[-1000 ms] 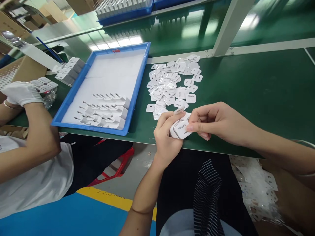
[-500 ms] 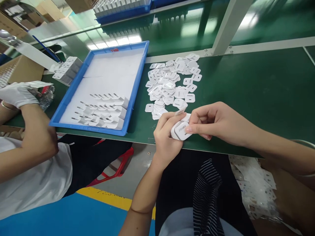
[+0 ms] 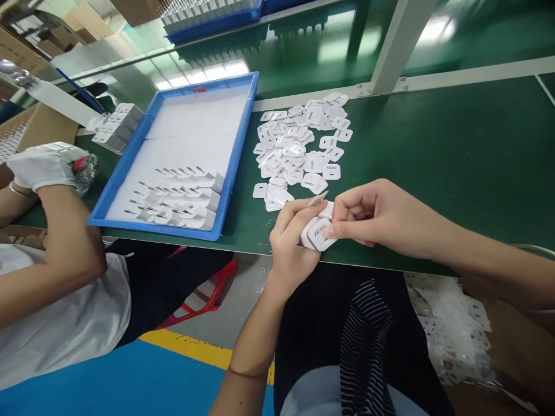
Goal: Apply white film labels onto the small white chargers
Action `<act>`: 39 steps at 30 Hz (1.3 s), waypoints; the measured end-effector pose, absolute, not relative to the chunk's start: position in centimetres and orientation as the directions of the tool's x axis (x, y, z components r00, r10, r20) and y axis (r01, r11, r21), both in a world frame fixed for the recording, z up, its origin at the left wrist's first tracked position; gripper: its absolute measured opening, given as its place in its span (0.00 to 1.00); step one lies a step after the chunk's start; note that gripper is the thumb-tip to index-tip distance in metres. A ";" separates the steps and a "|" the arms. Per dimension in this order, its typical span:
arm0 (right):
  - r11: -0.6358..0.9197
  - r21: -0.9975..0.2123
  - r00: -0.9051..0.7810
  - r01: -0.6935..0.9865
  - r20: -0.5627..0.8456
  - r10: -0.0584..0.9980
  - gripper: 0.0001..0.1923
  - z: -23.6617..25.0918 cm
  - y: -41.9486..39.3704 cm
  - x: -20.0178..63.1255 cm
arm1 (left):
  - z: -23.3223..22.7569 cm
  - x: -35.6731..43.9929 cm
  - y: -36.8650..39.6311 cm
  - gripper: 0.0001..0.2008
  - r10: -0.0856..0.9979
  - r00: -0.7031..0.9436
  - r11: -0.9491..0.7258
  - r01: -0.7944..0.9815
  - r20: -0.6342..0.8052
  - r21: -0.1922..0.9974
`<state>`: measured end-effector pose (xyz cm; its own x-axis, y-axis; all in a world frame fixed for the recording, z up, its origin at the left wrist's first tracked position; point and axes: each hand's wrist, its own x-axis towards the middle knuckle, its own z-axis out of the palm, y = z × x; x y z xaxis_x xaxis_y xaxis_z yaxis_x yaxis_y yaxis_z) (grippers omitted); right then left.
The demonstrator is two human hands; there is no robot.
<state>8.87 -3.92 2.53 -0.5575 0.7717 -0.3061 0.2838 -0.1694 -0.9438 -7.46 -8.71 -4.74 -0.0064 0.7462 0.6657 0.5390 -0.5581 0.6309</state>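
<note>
My left hand is wrapped round a white charger, held just over the table's front edge. Against the charger's face lies a small white cover plate with dark lettering, looking slightly offset from the body. The thumb and bent fingers of my right hand pinch this plate at its right side. Another thin white piece sticks up at my left fingertips. Just beyond my hands is a loose pile of similar white plates, some printed and some with a small slot.
Left of the pile, a blue tray holds rows of white plug chargers with metal pins. A co-worker's gloved hand is at far left near more white blocks. A metal post rises behind the green table.
The cover plate now sits slightly shifted and tilted on the charger's face. My hands have barely moved. The co-worker's gloved hand has moved a little to the right.
</note>
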 end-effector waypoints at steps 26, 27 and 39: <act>0.055 -0.936 -0.427 0.348 -0.106 0.898 0.35 1.8 -4.5 8.3 | -4.4 -7.6 -8.8 0.11 0.796 -0.055 -0.513 0.468 0.603 0.719; 0.074 -0.930 -0.412 0.361 -0.088 0.907 0.34 1.6 -4.6 8.2 | -4.4 -7.7 -8.8 0.12 0.803 -0.060 -0.506 0.458 0.593 0.731; 0.300 -0.877 -0.490 0.376 0.087 0.867 0.27 0.8 -4.4 8.5 | -4.0 -8.3 -8.4 0.16 0.911 -0.048 -0.382 0.273 0.409 0.883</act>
